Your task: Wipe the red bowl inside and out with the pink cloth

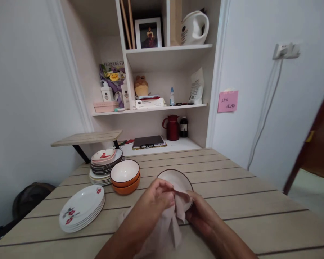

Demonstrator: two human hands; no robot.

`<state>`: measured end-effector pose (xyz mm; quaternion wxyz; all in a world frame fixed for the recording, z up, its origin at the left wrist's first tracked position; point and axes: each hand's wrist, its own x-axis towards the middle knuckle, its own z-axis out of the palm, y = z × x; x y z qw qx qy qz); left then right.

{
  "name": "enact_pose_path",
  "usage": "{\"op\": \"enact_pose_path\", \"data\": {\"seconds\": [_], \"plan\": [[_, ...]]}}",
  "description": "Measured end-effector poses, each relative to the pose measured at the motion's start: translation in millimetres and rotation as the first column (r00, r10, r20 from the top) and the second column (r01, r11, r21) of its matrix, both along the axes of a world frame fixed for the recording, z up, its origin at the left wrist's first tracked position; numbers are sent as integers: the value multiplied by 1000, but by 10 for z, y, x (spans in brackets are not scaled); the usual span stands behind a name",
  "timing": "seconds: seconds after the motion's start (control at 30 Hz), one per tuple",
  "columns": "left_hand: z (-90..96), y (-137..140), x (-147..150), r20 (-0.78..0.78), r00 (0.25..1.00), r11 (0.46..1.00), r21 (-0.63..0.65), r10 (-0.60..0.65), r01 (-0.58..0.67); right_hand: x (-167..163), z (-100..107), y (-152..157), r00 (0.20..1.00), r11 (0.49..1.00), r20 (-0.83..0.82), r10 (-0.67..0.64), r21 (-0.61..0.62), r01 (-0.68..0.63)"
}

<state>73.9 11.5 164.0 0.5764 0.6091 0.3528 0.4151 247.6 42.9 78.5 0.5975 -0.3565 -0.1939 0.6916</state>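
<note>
A white bowl [175, 175] with a dark rim is tilted up in front of me, over the table. My right hand [201, 213] grips its right side, with the fingers partly hidden beneath it. A pale pinkish cloth [170, 228] is bunched in my left hand [160, 198], at the bowl's near edge. Its loose folds hang below both hands and trail leftward under my left forearm. The bowl's lower part is covered by the cloth and my hands.
Left on the slatted table [248, 201] stand two stacked orange bowls [125, 187], oval flowered plates [82, 205], and a pile of dishes [106, 167] beside a small raised shelf [89, 138]. Behind, a shelf unit holds a red jug [172, 128] and a dark bottle [184, 127].
</note>
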Motion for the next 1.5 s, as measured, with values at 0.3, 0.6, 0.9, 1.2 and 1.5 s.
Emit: {"op": "enact_pose_path", "data": {"seconds": [0.3, 0.6, 0.9, 1.2, 1.5], "plan": [[-376, 146, -190, -471, 683, 503, 847, 559, 172, -26, 23, -26, 999, 999, -15, -33, 14, 34], [-866, 395, -20, -593, 488, 230, 754, 640, 615, -35, -82, 9, 999, 999, 12, -52, 5, 52], [-1237, 455, 114, -484, 520, 329, 871, 704, 366, -178, -4, -85, 992, 985, 115, -52, 170, 32], [-1353, 343, 585, -462, 535, 430, 882, 707, 193, -172, -63, -44, 986, 986, 44, -162, 43, 160], [-1357, 663, -46, -429, 591, 187, 885, 683, 426, -152, -77, 5, 990, 987, 41, -131, 100, 127]]}}
